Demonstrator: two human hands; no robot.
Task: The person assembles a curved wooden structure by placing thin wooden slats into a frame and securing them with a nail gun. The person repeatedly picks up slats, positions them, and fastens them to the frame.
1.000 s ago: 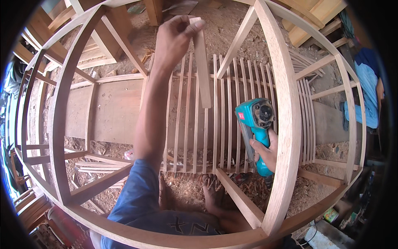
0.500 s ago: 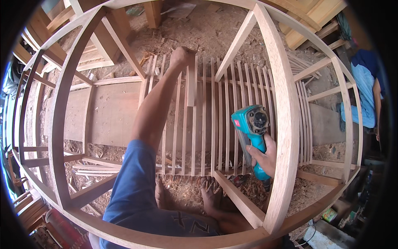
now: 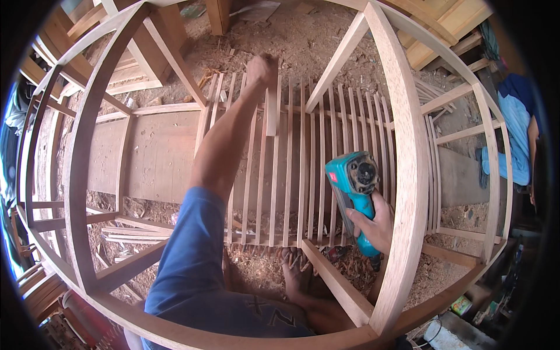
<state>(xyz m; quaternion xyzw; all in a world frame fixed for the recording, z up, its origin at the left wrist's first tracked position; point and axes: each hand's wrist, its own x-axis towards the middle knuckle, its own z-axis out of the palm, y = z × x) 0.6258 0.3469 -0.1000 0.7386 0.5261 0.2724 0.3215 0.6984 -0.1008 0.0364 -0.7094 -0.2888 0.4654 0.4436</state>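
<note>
My left hand [image 3: 261, 71] reaches to the far side of a row of thin wooden slats [image 3: 275, 186], its fingers closed round the top of a short wooden block [image 3: 271, 114]. The block stands out toward me over the slats, its lower end between two of them. At the right, my right hand [image 3: 380, 224] is wrapped round the handle of a teal nail gun [image 3: 353, 175] with a dark, dusty round end cap. The nail gun hangs above the slats, apart from the block. Where its nose points is hidden.
Wooden frame bars [image 3: 402, 175] curve around and across the view, between me and the slats. Wood shavings [image 3: 251, 271] cover the ground by my feet. Loose strips [image 3: 134, 233] lie at left. A person in blue clothing [image 3: 513, 134] is at the far right.
My left hand and the wooden block have shifted a little farther away from me. The nail gun stays in my right hand at nearly the same place.
</note>
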